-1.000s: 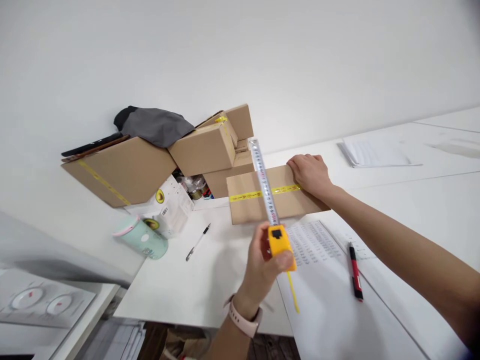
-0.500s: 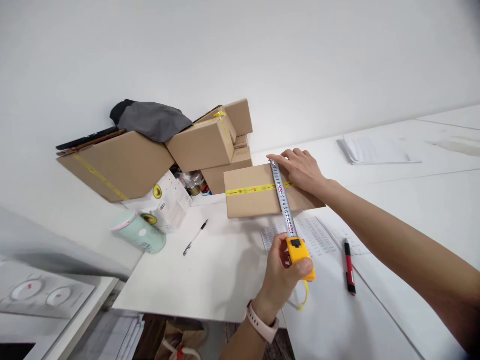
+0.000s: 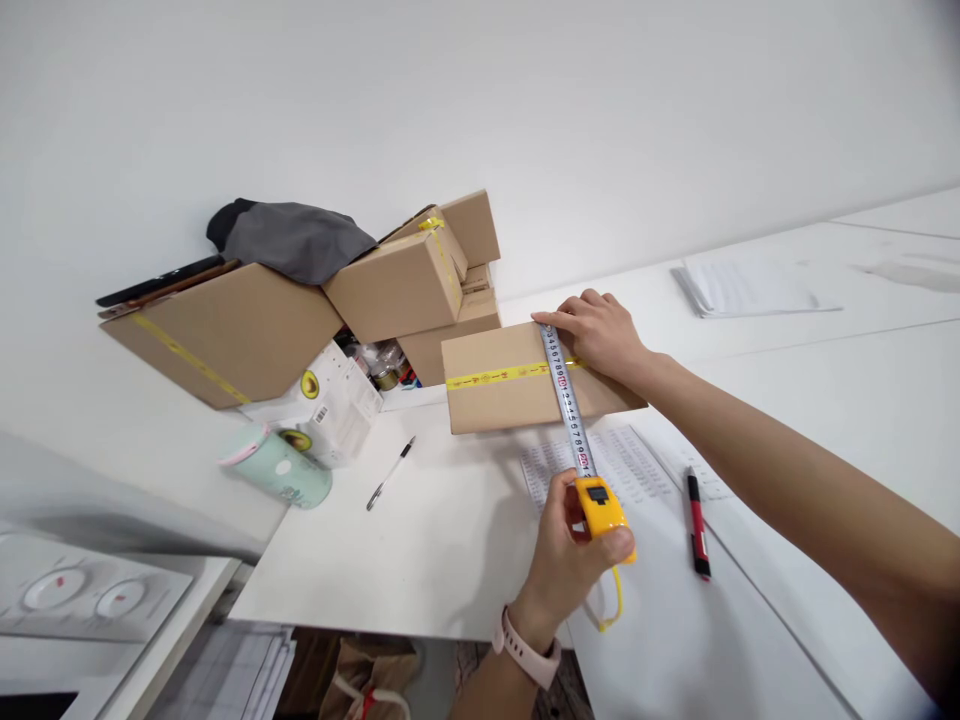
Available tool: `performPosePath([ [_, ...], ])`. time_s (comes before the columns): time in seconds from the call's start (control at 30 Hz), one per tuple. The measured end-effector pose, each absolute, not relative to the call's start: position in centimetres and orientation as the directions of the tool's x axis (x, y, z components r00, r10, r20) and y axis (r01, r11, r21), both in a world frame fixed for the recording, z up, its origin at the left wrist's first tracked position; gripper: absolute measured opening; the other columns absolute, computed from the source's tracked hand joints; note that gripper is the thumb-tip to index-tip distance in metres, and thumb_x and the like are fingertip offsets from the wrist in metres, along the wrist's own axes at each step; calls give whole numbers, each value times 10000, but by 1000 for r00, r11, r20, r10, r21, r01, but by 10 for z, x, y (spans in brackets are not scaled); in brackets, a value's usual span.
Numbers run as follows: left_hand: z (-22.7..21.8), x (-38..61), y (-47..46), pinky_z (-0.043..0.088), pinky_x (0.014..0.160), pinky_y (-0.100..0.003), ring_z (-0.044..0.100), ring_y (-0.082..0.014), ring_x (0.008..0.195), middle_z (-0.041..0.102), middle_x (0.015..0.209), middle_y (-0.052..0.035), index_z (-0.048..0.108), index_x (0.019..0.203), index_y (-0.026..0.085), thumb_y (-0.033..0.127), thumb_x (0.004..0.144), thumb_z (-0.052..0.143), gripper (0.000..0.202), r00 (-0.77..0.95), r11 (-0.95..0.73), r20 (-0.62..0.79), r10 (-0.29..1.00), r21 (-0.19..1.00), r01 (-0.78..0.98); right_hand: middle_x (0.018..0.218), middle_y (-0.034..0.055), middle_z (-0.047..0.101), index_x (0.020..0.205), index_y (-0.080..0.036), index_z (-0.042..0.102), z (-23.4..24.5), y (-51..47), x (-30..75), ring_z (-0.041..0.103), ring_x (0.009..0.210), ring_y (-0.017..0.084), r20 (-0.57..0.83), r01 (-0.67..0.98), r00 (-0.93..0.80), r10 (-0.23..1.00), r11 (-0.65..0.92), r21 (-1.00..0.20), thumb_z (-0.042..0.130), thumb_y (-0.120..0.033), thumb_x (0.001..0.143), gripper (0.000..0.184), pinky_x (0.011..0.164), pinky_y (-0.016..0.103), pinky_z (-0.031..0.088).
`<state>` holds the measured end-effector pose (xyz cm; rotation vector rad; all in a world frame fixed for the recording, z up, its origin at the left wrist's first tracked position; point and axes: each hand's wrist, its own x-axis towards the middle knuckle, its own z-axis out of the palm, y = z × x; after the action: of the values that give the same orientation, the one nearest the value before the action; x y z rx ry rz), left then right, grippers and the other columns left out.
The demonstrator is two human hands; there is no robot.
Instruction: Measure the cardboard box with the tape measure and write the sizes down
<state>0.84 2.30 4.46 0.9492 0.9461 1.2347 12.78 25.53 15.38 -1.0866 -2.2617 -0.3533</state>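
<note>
My left hand [image 3: 562, 560], with a pink watch strap at the wrist, grips the yellow case of a tape measure [image 3: 604, 518]. Its silver blade [image 3: 568, 410] is pulled out and runs across the top of a cardboard box [image 3: 499, 355] closed with yellow printed tape. At the box's far edge my right hand [image 3: 600, 335] presses the blade's end down with its fingertips, the rest of the hand lying over the box. A yellow wrist loop [image 3: 618, 600] dangles from the case. Under and in front of the box lies a printed sheet [image 3: 622, 465], partly hidden.
A red and black pen [image 3: 697, 525] lies right of the sheet, a clear pen [image 3: 391, 474] to the left. Stacked cartons [image 3: 394, 285], a grey cloth [image 3: 300, 240], a white avocado-print box [image 3: 337, 400] and a mint bottle [image 3: 289, 470] stand left. Papers [image 3: 750, 285] lie back right.
The tape measure's case has shifted slightly down and to the right with my left hand. My right hand stays at the box's far edge; the view has shifted a little.
</note>
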Motion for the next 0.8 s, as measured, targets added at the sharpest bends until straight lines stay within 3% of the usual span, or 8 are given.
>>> performPosePath([
  [0.13,59,7,39,566,818,-320,618,-163,895,642,1112,-60,538,1300,229,374,721,888,692,83,42,-15,996,940,-339,1134,118,731,1370,-300,699,152,255,127,476,980,303,642,773,-477,600,634,-17,359,-187,1013,506,810,421,327],
  [0.47,70,6,56,580,724,-309,624,-170,858,633,1122,-63,503,1396,247,438,702,887,817,44,20,-4,999,939,-345,1084,112,732,1322,-305,729,149,254,127,468,947,290,676,769,-463,573,639,-14,404,-117,975,511,789,414,310],
  [0.8,66,-3,56,563,696,-296,621,-173,855,652,1116,-68,537,1358,240,465,703,885,775,51,10,9,999,936,-352,1055,104,727,1310,-315,730,143,257,128,477,931,280,716,760,-455,529,650,3,459,-71,952,511,767,398,303],
])
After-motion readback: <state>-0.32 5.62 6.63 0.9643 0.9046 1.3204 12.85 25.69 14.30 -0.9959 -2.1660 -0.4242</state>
